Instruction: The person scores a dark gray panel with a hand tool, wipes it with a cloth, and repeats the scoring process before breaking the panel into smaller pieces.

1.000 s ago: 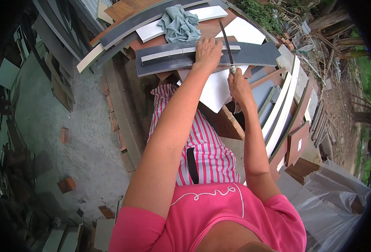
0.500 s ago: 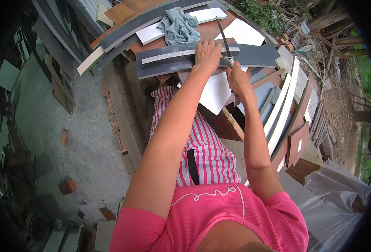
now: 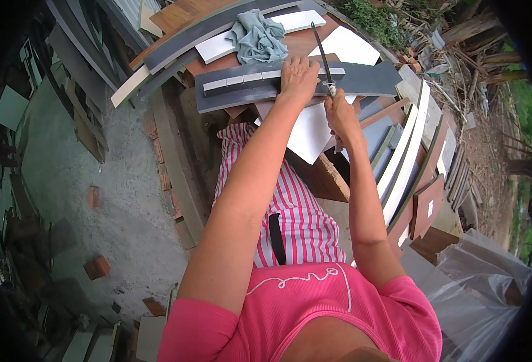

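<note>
My right hand [image 3: 342, 113] grips the pale, wrapped-looking handle of a long narrow blade [image 3: 320, 45]. The blade points away from me and crosses a thin white strip [image 3: 254, 77] near its right end. Whether its edge has teeth is too fine to see. My left hand [image 3: 299, 78] holds the strip down just left of the blade, fingers curled over it. Crosswise marks divide the strip into segments. Beneath the strip lies a dark grey board [image 3: 368, 78].
A crumpled grey-blue cloth [image 3: 257, 37] lies on a white board [image 3: 305, 22] beyond the strip. Stacked panels and long white boards [image 3: 407, 154] are at the right. Bricks [image 3: 97, 268] sit on the concrete floor [image 3: 127, 199] at left, and plastic sheeting [image 3: 477, 289] covers things at lower right.
The blade and my right hand have shifted very slightly. My left hand stays in place on the strip.
</note>
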### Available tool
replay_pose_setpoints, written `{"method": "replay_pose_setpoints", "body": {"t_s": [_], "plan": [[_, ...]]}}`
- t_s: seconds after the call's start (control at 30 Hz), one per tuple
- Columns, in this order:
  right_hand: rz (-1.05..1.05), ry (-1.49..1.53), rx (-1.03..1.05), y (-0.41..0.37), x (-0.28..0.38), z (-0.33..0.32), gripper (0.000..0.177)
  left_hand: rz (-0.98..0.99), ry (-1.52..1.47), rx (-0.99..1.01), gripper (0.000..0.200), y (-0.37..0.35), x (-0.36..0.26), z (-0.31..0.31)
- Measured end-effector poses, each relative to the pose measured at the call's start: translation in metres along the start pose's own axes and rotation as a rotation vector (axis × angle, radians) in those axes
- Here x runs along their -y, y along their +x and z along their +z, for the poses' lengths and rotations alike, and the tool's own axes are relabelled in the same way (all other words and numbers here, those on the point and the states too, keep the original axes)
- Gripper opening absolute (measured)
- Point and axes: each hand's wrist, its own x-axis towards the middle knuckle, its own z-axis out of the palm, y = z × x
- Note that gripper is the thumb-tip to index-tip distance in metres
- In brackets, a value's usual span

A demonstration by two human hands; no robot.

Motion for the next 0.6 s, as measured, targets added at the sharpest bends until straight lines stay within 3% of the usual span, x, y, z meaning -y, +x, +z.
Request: {"method": "replay_pose_setpoints", "body": {"t_s": [0.6], "plan": [[0.033, 0.014, 0.0, -0.015, -0.003, 0.001, 0.026, 0.039, 0.012, -0.057, 0.022, -0.002, 0.002, 0.001]]}}
